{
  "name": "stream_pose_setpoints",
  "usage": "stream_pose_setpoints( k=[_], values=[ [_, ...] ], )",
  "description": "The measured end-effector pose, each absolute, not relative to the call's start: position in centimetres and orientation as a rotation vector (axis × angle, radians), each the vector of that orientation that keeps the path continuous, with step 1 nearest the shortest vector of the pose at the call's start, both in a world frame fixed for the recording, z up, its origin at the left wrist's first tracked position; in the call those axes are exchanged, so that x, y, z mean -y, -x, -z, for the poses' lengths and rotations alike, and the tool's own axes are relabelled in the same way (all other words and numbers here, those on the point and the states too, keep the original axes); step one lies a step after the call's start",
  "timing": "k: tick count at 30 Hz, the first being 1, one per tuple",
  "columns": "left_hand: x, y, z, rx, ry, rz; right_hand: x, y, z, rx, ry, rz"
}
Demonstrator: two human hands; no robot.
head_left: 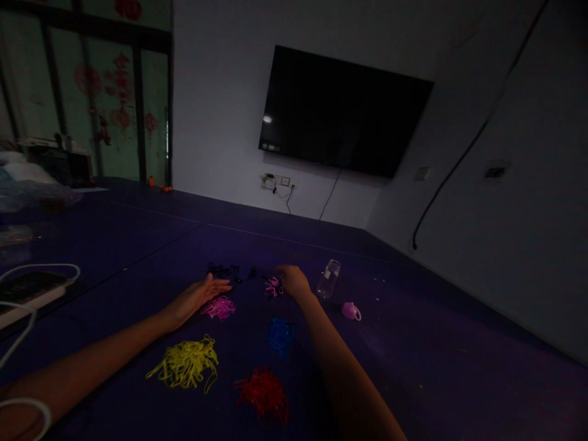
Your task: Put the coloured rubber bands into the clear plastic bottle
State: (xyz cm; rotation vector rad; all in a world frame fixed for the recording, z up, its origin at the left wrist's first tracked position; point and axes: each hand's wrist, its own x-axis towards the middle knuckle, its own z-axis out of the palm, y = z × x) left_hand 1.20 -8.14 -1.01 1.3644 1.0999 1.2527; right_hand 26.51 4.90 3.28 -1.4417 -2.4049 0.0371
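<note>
My left hand [198, 299] lies over the floor with its fingers stretched out, at the upper edge of a pile of pink rubber bands [220, 307]. My right hand [294, 282] is bent down beside a small mixed clump of pink and dark bands [273, 286]. Its fingertips are closed together, and whatever they pinch is too small to make out. Black bands [225, 270] lie scattered beyond my left hand. Closer to me are piles of yellow bands [186, 362], blue bands [281, 335] and red bands [264, 394].
A clear bottle [327, 280] stands right of my right hand, with a pink cap with a ring [351, 310] near it. At left are a dark device with a white cable [32, 294] and plastic bags [32, 180]. A television [344, 110] hangs on the wall.
</note>
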Motion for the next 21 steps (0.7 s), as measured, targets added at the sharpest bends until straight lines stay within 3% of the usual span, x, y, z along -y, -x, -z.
stream_pose_setpoints(
  k=[21],
  values=[
    [8.5,-1.6,0.4,-1.108,-1.346,-1.254,-3.7,-25.0,-3.0,2.602,1.438,0.127]
  ],
)
